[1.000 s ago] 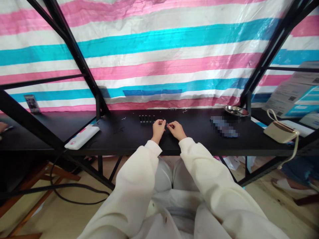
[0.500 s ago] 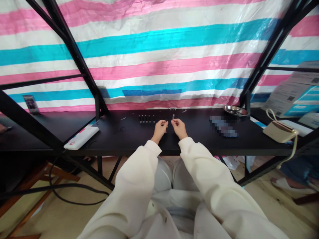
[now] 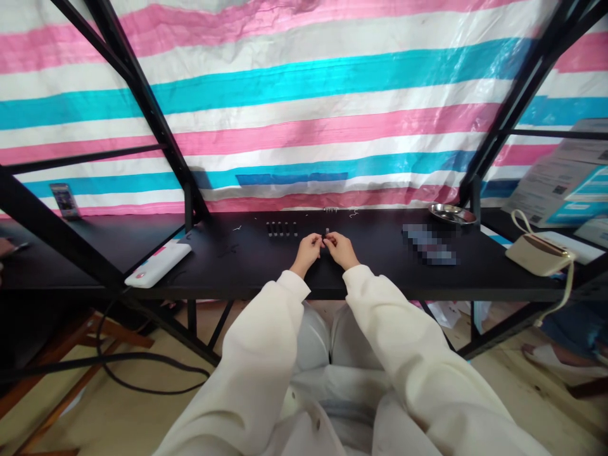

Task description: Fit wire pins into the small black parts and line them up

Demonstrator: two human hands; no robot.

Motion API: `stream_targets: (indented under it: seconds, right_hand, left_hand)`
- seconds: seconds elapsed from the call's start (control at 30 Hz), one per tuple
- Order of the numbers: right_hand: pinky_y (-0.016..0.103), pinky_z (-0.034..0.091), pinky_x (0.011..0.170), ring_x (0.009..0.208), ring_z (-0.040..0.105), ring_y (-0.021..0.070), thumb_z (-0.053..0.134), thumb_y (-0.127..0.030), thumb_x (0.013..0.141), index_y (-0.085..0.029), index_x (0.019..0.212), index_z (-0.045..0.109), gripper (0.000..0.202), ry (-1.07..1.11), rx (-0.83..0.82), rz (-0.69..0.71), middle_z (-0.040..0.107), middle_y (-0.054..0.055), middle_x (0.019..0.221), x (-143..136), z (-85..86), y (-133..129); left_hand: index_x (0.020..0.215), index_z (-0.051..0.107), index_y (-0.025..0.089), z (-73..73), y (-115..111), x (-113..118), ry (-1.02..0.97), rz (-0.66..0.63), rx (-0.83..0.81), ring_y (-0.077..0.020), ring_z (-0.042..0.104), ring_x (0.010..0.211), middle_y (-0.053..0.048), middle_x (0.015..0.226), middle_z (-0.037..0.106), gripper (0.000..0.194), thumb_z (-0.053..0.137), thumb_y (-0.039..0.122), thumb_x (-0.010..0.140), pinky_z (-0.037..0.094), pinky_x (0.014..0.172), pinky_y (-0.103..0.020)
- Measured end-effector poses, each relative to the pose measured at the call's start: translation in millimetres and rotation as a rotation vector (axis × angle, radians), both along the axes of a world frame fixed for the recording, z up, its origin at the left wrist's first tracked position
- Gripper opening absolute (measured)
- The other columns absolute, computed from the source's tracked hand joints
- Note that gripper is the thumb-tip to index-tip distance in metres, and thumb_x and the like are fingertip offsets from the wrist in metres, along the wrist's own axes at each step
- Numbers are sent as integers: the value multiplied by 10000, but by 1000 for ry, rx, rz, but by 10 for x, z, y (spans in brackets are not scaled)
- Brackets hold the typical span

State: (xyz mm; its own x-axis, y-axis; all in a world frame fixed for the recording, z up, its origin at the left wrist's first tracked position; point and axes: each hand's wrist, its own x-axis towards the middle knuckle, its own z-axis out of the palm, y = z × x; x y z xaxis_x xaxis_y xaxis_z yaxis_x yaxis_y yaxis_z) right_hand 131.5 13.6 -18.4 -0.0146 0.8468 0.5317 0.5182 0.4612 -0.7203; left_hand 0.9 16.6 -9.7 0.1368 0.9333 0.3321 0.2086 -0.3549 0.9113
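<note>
Near the middle of the black table (image 3: pixel 256 269), my left hand (image 3: pixel 309 252) is closed in a pinch, its fingertips close to those of the other hand. My right hand (image 3: pixel 341 248) pinches a small dark piece with a pale end (image 3: pixel 327 231) that sticks up past the fingers. Something tiny and dark lies between the two sets of fingertips; what the left fingers grip is too small to make out. To the left of my hands stands a row of several small dark pieces with pale ends (image 3: pixel 281 229).
A white case-like object (image 3: pixel 159 263) lies at the left. A metal dish (image 3: pixel 451 214), a pixelated item (image 3: pixel 430 244) and a beige purse (image 3: pixel 539 254) are at the right. White scraps (image 3: pixel 330 209) lie along the back edge. Black frame posts rise on both sides.
My hands have come together, the right one moving left with its small piece until the fingertips nearly meet. The whole view has shifted slightly.
</note>
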Motion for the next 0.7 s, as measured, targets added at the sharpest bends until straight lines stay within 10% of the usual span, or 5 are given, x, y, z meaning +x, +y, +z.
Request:
stream_targets:
  seconds: [0.33,0.7]
  right_hand:
    - [233,399,598,569,520,119,547,-319,775,-162,720,620,181,-205,-11,78,623,19,650,238,176,125]
    - [277,430,732,796,603,177,553,-290,794,-177,864,659,170,-261,-169,-386,676,72,831,863,105,734]
  left_hand:
    - [782,528,151,-39,22,11,14,6,-13,-43,435,356,4,654,605,99,507,246,796,354,394,-184]
    - [728,562,150,-52,28,34,84,10,-69,-48,454,388,7,604,593,106,525,233,783,377,428,-178]
